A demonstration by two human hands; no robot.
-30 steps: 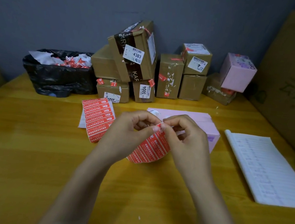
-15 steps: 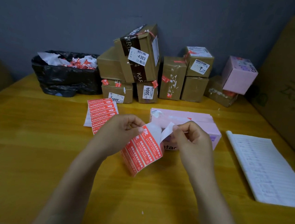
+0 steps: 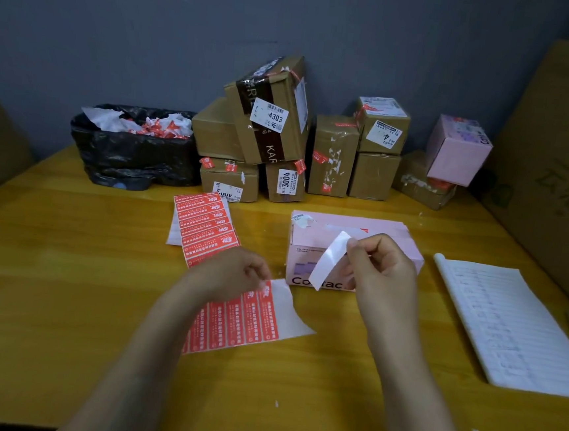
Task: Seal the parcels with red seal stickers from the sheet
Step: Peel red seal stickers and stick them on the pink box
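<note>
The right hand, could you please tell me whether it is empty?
No, the right hand pinches a peeled sticker, white back showing, in front of the pink box.

Red-and-white sticker sheet (image 3: 239, 318), pink box (image 3: 311, 241), yellow table (image 3: 45, 297)

A white label (image 3: 269, 115) on the tilted brown parcel (image 3: 293, 137) reads "4303". The smaller parcel (image 3: 283, 194) below it is marked "3004". The pink box (image 3: 311, 245) shows "Co…tac".
</note>
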